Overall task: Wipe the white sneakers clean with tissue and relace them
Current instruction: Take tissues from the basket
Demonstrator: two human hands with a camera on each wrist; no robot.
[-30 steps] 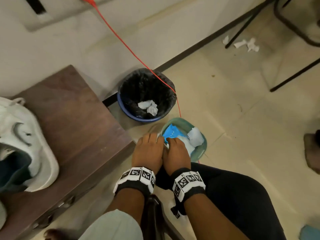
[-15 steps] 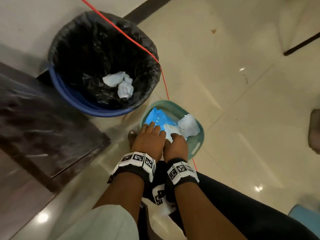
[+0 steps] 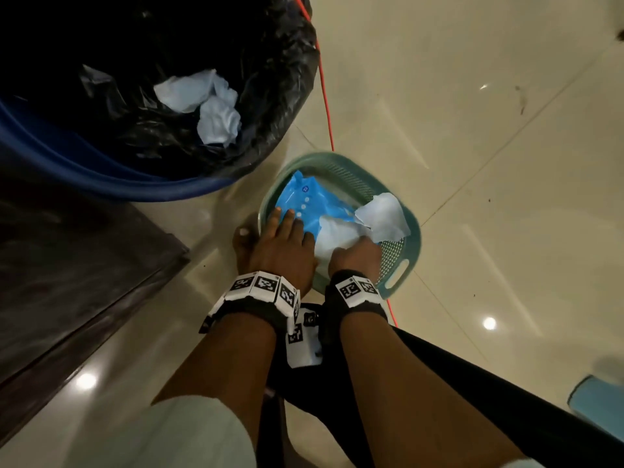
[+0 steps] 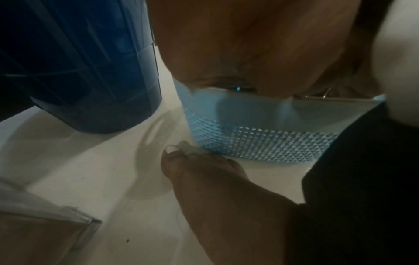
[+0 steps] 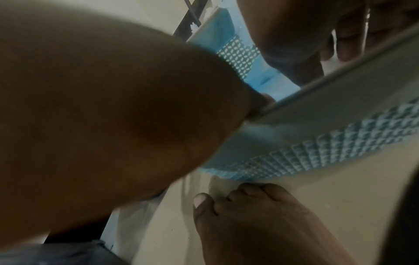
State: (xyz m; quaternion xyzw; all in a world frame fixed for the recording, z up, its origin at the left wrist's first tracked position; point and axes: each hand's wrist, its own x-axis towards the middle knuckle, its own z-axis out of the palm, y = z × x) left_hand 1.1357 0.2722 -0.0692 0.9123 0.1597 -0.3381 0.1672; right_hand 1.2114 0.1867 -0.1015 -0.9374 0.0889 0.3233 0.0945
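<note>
The soft white tissue wad sat in the opened blue plastic tissue pack, and that pack lay inside the pale green perforated plastic basket on the glossy beige tiled floor. A loose white tissue sheet stuck up from the pack toward the basket's far side. I saw my right hand down on the wad with its fingers buried in the tissue; from the head view I could not tell whether they had pinched it or only pressed it, and the right wrist view was mostly blocked by a blurred forearm. My left hand lay flat on the blue pack, fingers straight and slightly spread, holding it down rather than gripping. My bare foot rested on the floor touching the basket's near wall. Just beside the basket stood the round blue bin with a black liner bag, holding crumpled white tissues. A thin red cord ran across the floor past the basket. The white sneakers were out of every view.
</note>
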